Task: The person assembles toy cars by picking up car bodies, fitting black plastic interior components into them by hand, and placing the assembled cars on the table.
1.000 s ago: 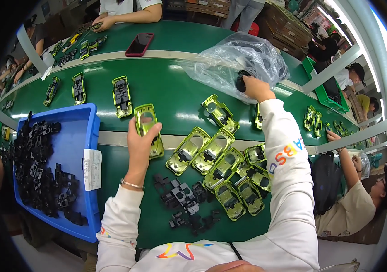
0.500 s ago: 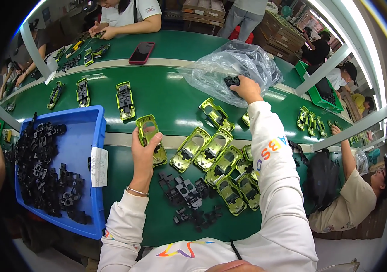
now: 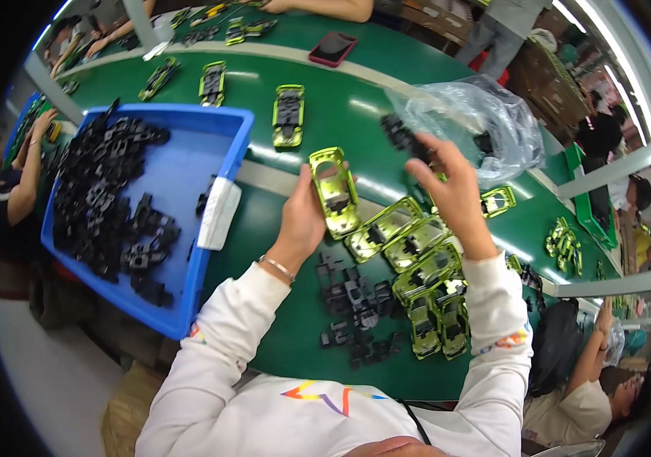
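My left hand [image 3: 302,221] is closed around a shiny yellow-green toy car body [image 3: 349,214], holding it tilted up with its hollow side facing me. My right hand [image 3: 455,183] pinches a black plastic part [image 3: 399,132], just left of a clear plastic bag [image 3: 519,114]. Slight motion blur hides the part's details. Below my hands lie several more green car bodies [image 3: 426,273], bunched together on the green table. Beside them sits a loose heap of black plastic parts [image 3: 359,297].
A blue bin [image 3: 241,137] heaped with black parts stands at the left. Green cars with black parts fitted [image 3: 288,114] lie along the green strip beyond, near a red-edged phone [image 3: 333,49]. Co-workers sit around, and a metal post [image 3: 615,286] crosses at the right.
My right hand has drawn back from the plastic bag with a black part in its fingers, nearer to my left hand. The left hand still holds the car body. The view has shifted.
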A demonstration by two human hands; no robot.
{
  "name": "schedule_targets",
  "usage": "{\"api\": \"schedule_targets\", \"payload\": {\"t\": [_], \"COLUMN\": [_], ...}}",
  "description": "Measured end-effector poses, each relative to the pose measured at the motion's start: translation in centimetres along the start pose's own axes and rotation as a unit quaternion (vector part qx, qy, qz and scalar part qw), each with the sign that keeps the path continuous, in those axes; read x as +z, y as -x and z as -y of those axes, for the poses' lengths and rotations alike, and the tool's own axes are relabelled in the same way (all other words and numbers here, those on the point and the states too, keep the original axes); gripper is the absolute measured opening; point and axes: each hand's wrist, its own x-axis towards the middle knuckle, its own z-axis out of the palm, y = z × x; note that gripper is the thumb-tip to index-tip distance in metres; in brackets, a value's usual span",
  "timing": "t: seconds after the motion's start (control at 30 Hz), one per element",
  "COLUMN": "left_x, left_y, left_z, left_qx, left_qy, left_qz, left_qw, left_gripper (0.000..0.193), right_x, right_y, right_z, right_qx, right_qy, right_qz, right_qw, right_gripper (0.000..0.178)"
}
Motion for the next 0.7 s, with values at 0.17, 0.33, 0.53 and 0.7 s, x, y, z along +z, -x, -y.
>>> {"api": "schedule_targets", "payload": {"t": [0.17,0.33,0.53,0.7], "left_x": [0.5,1.0,1.1,0.9], "left_y": [0.0,0.4,0.6,0.4], "left_z": [-0.1,-0.6,-0.9,-1.3], "left_qx": [0.046,0.077,0.074,0.055], "left_qy": [0.004,-0.001,0.024,0.032], "left_qz": [-0.016,0.021,0.028,0.025], "left_qw": [0.999,0.997,0.997,0.998], "left_gripper": [0.054,0.054,0.051,0.051], "right_x": [5.0,8.4,9.9,10.3], "right_y": [4.4,5.5,5.2,5.3], "right_z": [5.1,6.2,7.3,7.5], "right_qx": [-0.07,-0.044,-0.042,-0.076], "right_qy": [0.058,0.042,0.098,0.119], "right_qz": [0.025,-0.02,-0.046,-0.055], "right_qw": [0.996,0.998,0.993,0.988], "right_gripper": [0.039,0.038,0.039,0.043]}}
